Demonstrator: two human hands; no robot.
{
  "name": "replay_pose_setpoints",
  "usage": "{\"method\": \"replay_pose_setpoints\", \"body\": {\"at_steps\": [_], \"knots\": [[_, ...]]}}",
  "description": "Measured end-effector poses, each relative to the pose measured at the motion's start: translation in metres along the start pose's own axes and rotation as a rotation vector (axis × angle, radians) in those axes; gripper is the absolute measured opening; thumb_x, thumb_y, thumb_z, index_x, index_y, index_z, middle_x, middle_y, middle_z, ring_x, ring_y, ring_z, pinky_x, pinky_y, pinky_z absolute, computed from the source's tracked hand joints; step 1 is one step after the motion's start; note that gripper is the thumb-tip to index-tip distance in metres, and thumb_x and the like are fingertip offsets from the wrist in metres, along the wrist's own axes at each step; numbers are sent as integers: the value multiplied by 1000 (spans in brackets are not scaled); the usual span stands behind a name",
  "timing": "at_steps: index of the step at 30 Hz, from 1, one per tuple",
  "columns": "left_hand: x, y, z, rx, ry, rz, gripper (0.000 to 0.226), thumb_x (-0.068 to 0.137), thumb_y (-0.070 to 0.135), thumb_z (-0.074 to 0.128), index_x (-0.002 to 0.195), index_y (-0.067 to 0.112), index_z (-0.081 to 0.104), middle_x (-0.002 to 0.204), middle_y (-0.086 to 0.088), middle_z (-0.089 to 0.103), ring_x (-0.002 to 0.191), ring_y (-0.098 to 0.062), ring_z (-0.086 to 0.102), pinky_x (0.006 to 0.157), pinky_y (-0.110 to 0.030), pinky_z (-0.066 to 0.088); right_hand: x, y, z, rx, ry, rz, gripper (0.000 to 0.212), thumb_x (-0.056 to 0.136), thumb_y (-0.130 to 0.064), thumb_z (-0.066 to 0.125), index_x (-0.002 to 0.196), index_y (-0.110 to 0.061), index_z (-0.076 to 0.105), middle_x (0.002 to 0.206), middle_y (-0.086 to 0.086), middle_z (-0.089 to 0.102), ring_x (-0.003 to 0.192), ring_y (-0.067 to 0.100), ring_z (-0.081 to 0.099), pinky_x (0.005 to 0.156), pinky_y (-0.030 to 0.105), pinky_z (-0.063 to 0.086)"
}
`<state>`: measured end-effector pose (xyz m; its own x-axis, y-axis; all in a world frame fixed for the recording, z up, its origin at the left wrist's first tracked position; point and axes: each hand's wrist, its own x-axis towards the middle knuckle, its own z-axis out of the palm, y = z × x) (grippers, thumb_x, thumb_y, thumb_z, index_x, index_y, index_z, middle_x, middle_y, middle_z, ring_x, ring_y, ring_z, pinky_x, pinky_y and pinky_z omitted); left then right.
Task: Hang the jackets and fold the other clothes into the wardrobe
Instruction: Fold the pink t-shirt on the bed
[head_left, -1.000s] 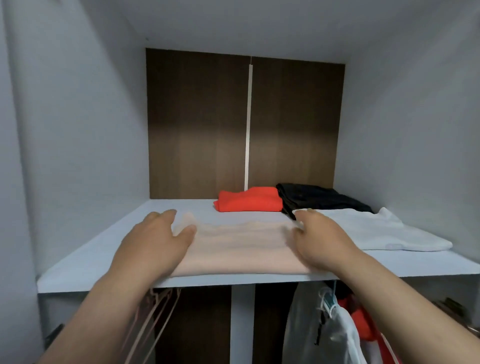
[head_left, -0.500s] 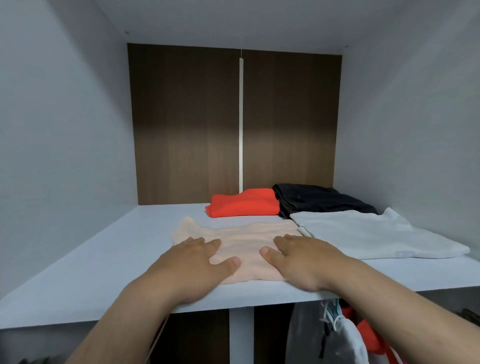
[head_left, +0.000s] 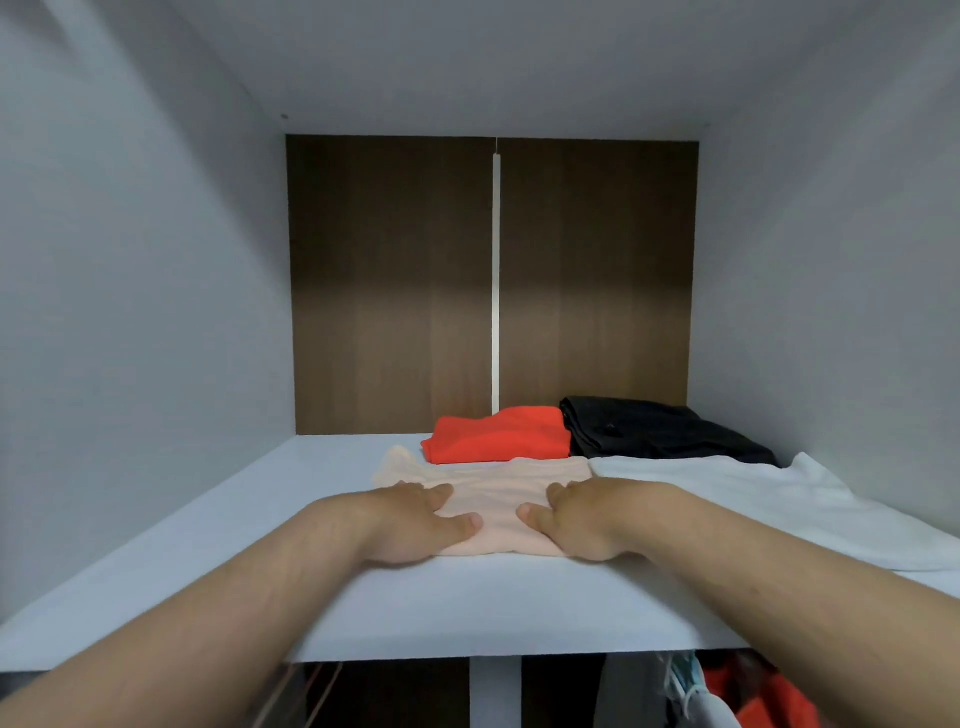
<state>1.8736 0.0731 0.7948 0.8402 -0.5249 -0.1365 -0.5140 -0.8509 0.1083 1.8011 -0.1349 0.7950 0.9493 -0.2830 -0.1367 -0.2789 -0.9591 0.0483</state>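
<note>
The left hand (head_left: 415, 525) and right hand (head_left: 576, 519) lie flat with straight fingers, gripping nothing, pressing the folded peach top (head_left: 498, 491) on the shelf (head_left: 467, 608) at centre frame, beside the red top (head_left: 498, 436), black garment (head_left: 649, 428) and white shirt (head_left: 727, 488), so folding seems nearly done; hanging clothes (head_left: 691, 691) show lower right.

peach garment (head_left: 498, 499) | red-orange garment (head_left: 501, 435) | black garment (head_left: 654, 428) | white garment (head_left: 737, 493) | white shelf (head_left: 322, 597) | brown woodgrain back panel (head_left: 389, 286)

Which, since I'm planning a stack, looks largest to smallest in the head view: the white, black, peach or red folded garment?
1. white garment
2. peach garment and black garment: too close to rank, since the black one lies farther back
3. red garment, smallest
</note>
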Motion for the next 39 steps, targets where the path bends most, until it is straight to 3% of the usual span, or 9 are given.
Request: {"method": "replay_pose_setpoints", "body": {"at_steps": [3, 8, 12, 16, 21, 27, 31, 36, 39], "knots": [[16, -1, -4, -4, 6, -1, 87, 84, 84, 23, 156, 38, 6, 165, 6, 9, 151, -19, 13, 121, -39, 10, 9, -2, -5, 2, 8, -6, 78, 98, -65, 9, 150, -11, 34, 146, 12, 47, 132, 30, 43, 105, 40, 32], [29, -4, -9, 6, -12, -22, 91, 80, 86, 25, 156, 38, 12, 164, 10, 15, 150, -18, 17, 119, -39, 14, 19, -5, -12, -51, 9, -24, 76, 100, -62, 11, 146, -10, 41, 145, 13, 48, 132, 30, 44, 109, 40, 30], [39, -2, -30, -35, 68, 30, 75, 81, 82, 37, 137, 35, 52, 150, 9, 43, 135, -16, 40, 111, -35, 30, 30, 1, -26, -65, 210, -99, 60, 104, -52, 21, 137, -13, 51, 144, 10, 49, 130, 29, 46, 105, 39, 36], [55, -5, -18, -130, 42, 27, 90, 78, 83, 45, 153, 36, 27, 163, 7, 18, 149, -17, 19, 119, -37, 17, 49, 15, -17, -25, 141, -44, 71, 96, -68, 18, 153, -28, 29, 160, 9, 25, 146, 30, 27, 114, 45, 26], [81, -13, -16, -93, -9, 15, 95, 76, 89, 33, 155, 39, 17, 165, 3, 5, 152, -18, 6, 122, -44, 7, 72, 30, -8, 53, 21, 2, 84, 85, -82, 12, 156, -36, 15, 165, 2, 13, 150, 30, 16, 118, 48, 17], [111, -13, -8, -23, 116, -31, 84, 84, 81, 24, 155, 35, 21, 165, -1, 7, 152, -22, 4, 120, -42, 10, 89, 35, -3, 105, 122, -62, 81, 88, -79, 19, 155, -32, 24, 164, 4, 13, 151, 24, 11, 120, 41, 16], [116, -17, -7, -49, 82, -36, 89, 82, 83, 23, 156, 35, 16, 165, -1, 5, 152, -25, 2, 121, -44, 8, 97, 36, -5, 53, 77, -58, 82, 88, -80, 15, 157, -34, 16, 166, 5, 8, 153, 26, 3, 121, 42, 10], [114, -26, -11, -113, 79, 6, 88, 86, 80, 29, 157, 32, 11, 166, -2, -2, 152, -22, -6, 121, -44, 4, 96, 39, -5, 149, 108, -105, 79, 90, -78, 19, 155, -35, 23, 165, 5, 12, 152, 24, 8, 118, 41, 13], [113, -36, -13, -204, 104, -81, 90, 86, 80, 29, 157, 28, 9, 165, -3, -3, 152, -21, -4, 122, -45, 5, 95, 41, -5, 130, 54, -98, 83, 86, -82, 18, 156, -38, 18, 166, 2, 6, 153, 25, 5, 121, 43, 10]]}}
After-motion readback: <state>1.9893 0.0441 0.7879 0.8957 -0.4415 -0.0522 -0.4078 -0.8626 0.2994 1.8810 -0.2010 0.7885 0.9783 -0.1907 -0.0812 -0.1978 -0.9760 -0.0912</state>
